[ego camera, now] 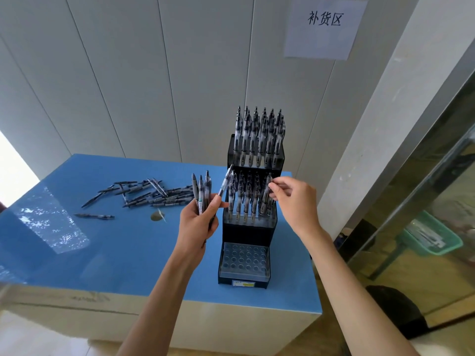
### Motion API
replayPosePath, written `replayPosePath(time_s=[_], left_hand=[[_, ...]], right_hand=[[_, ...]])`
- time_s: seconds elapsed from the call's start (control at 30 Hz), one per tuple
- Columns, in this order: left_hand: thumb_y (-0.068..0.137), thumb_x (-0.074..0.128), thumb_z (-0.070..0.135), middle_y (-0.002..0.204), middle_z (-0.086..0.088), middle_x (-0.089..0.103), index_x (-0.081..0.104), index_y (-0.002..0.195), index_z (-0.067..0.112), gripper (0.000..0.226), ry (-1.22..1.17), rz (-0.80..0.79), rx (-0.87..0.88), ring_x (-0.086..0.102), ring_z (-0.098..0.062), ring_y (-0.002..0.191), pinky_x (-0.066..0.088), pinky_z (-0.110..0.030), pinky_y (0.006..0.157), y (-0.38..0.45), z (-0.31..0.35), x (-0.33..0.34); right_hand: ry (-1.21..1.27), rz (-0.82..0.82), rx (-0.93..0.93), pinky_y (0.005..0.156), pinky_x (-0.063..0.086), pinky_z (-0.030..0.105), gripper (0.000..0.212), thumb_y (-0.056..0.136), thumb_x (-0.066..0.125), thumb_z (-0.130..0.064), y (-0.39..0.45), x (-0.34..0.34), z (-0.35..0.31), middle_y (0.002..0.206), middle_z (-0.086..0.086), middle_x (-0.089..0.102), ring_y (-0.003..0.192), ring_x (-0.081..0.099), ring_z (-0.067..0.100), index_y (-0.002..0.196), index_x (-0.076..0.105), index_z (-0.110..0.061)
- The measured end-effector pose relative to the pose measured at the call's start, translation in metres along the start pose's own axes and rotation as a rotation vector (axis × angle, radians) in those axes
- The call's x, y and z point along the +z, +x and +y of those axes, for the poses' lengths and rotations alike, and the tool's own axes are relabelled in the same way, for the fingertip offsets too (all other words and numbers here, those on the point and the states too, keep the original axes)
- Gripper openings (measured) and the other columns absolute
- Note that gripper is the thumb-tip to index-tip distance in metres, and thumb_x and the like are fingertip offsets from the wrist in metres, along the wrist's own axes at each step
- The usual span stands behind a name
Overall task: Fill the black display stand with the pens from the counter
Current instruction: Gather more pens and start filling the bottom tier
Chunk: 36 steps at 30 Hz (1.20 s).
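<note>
The black display stand [245, 235] rises in three tiers on the blue counter [115, 242]. Its top and middle tiers hold several upright pens, while the bottom tier [244, 260] shows bare holes. My left hand [198, 222] grips a bundle of pens [203, 194] just left of the stand, one of them angled toward the middle tier. My right hand [293, 199] pinches the top of a pen [266, 196] standing at the right end of the middle tier. A pile of loose pens [154, 194] lies on the counter to the left.
A single pen [93, 216] lies apart from the pile, near a small round mark [157, 216] on the counter. White wall panels stand behind, with a paper sign [325, 27] up right. A glass partition and green basket [431, 237] are to the right.
</note>
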State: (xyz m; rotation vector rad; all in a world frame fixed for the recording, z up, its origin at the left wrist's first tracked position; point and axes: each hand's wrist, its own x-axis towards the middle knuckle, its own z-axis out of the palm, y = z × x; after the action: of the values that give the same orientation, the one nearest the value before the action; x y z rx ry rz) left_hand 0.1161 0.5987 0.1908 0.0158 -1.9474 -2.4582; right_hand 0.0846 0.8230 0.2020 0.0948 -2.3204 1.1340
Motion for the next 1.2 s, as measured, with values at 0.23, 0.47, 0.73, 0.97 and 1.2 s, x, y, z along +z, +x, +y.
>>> replayPosePath(time_s=[0.23,0.47,0.73,0.97,1.2], left_hand=[[0.104,0.056,0.021,0.054,0.009,0.057,0.060,0.118,-0.011,0.035,-0.038,-0.067,-0.021,0.021,-0.017,0.047,0.023,-0.026,0.050,0.004,-0.003,0.001],[0.103,0.057,0.021,0.066,0.004,0.068,0.060,0.116,-0.013,0.036,-0.066,-0.087,-0.053,0.025,-0.014,0.044,0.023,-0.025,0.046,0.003,-0.005,0.006],[0.098,0.065,0.020,0.082,-0.005,0.072,0.067,0.107,0.002,0.020,-0.038,-0.071,-0.063,0.030,-0.016,0.046,0.026,-0.023,0.042,0.006,-0.007,0.013],[0.096,0.069,0.025,0.092,-0.009,0.076,0.069,0.100,0.009,0.016,0.074,-0.104,-0.039,0.042,-0.015,0.044,0.032,-0.022,0.042,0.002,-0.008,0.028],[0.102,0.061,0.031,0.090,-0.013,0.075,0.061,0.098,0.003,0.029,0.118,-0.105,-0.069,0.038,-0.015,0.040,0.031,-0.022,0.041,0.000,-0.010,0.026]], right_hand=[[-0.087,-0.081,0.052,0.081,0.061,0.033,0.010,0.091,0.073,-0.012,-0.005,0.004,0.007,0.080,0.002,0.076,0.071,0.072,0.010,0.098,0.078,-0.007],[-0.072,-0.091,0.076,0.073,0.062,0.038,0.011,0.092,0.071,-0.013,-0.015,0.010,0.013,0.076,0.004,0.077,0.066,0.072,0.006,0.092,0.078,-0.005],[0.065,-0.108,0.132,0.071,0.063,0.038,0.010,0.090,0.074,-0.019,-0.007,-0.007,-0.002,0.071,0.000,0.075,0.065,0.072,0.011,0.089,0.080,-0.011],[0.536,-0.234,0.286,0.074,0.063,0.039,0.017,0.090,0.074,-0.018,-0.001,-0.009,-0.034,0.086,0.012,0.077,0.075,0.075,0.031,0.100,0.075,-0.004],[0.636,-0.142,0.368,0.078,0.062,0.039,0.013,0.093,0.068,-0.006,-0.002,-0.007,-0.028,0.086,0.019,0.076,0.079,0.075,0.034,0.099,0.073,0.004]])
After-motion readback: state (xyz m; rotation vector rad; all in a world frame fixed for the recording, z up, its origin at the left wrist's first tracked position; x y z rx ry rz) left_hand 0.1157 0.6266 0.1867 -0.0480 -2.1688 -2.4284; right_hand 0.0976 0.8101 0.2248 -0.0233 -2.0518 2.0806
